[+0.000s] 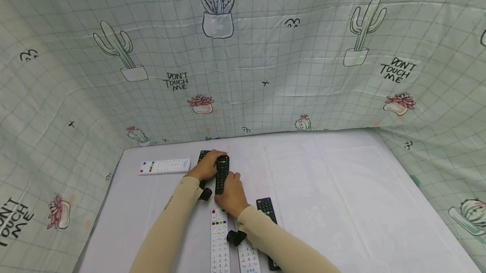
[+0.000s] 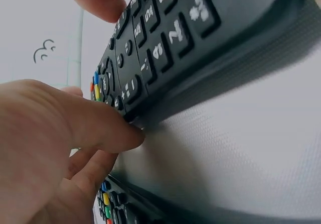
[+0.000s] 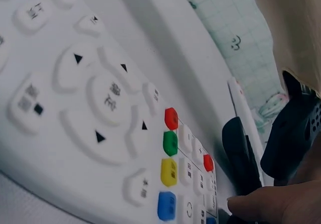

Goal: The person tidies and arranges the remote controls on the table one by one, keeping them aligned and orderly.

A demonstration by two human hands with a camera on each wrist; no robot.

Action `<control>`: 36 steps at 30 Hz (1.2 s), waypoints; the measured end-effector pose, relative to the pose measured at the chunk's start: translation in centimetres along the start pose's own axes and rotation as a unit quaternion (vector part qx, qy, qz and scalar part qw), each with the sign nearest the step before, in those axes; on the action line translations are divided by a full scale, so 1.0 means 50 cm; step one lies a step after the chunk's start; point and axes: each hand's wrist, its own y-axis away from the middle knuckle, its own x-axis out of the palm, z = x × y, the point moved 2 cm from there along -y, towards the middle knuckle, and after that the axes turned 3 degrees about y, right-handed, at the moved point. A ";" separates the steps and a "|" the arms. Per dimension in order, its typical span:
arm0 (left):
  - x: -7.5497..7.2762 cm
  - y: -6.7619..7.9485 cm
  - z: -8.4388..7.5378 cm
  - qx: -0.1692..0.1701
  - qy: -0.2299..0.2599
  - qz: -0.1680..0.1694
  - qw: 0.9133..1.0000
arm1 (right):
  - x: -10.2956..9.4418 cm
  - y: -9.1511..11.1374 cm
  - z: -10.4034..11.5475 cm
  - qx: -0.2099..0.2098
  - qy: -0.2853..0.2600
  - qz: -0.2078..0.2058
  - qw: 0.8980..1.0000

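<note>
Remote, black and keys up, sits in the grip of the right hand toward the back of the table, thumb at its near end, fingers along its right edge. The left hand reaches between it and a second remote, also black, with its thumb at the held one's side; whether it pinches either is hard to tell. Pushed across hard, the held one could knock the second askew. A low pull of the right forearm might also catch its wrist camera, close over a near white remote, and drag that one out of line.
</note>
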 end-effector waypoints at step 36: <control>0.002 0.028 -0.094 0.016 0.136 -0.010 0.991 | -0.182 0.086 -0.101 -0.028 -0.048 0.001 0.998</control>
